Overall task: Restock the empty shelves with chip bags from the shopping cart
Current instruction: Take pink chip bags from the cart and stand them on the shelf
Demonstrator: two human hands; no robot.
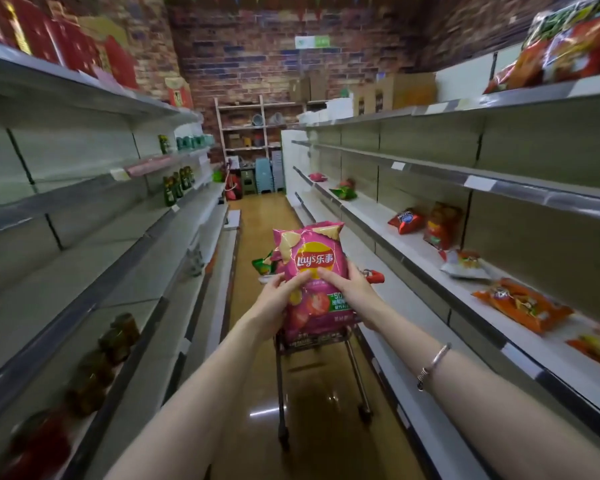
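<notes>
Just above the shopping cart [280, 382], the left hand [276, 303] and right hand [352, 292] hold a pink chip bag [309, 258] upright, fingers curled round its lower sides and thumbs pressed on its front. A light grip would spare the chips, and the bag should go face outward on a bare stretch of the right shelf [423, 258]. The front reads "Lay's 乐事", with "-50" on a green patch; the smaller print is unreadable. Farther along that shelf lie an orange bag [520, 304] and a red bag [404, 220].

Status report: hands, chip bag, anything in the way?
Left hand and right hand both grip pink glossy Lay's chip bag. Bag upright above metal shopping cart. Way to white right shelf looks free.
</notes>
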